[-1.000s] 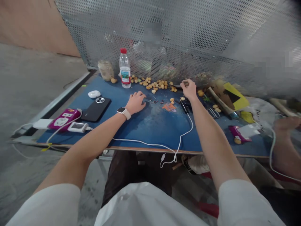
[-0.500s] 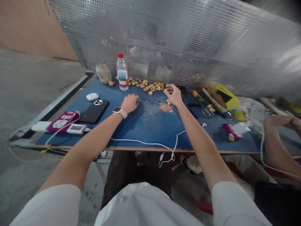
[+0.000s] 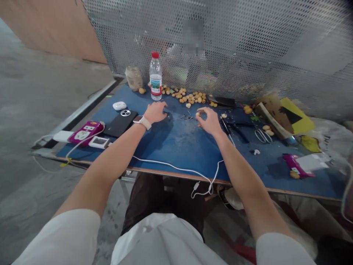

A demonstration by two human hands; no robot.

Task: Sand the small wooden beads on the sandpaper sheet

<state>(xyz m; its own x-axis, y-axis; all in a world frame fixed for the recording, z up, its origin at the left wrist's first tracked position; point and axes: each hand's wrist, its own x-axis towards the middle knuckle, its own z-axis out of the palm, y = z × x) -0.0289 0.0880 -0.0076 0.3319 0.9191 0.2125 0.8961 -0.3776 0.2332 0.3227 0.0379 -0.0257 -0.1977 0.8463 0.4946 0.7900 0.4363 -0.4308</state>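
My left hand (image 3: pixel 156 112) is over the blue table (image 3: pixel 176 147), right of the black phone (image 3: pixel 121 123), fingers apart and holding nothing. In my right hand (image 3: pixel 209 119), a small round tan piece (image 3: pixel 198 114) sits between thumb and fingers. Small dark metal bits (image 3: pixel 187 117) lie on the table between the hands. Behind them, several round tan pieces (image 3: pixel 193 97) are spread along the perforated metal screen. One more pale piece (image 3: pixel 224 115) lies right of my right hand.
A water bottle (image 3: pixel 156 82) stands at the back left. Pliers (image 3: pixel 239 129), scissors (image 3: pixel 263 136) and a cardboard piece (image 3: pixel 275 116) lie to the right. A white cable (image 3: pixel 171 164) crosses the front. Purple packs are at both sides.
The view has shifted right. My right hand has come nearer my left and toward me, with a tan piece between its fingers. My left hand has stayed about where it was.
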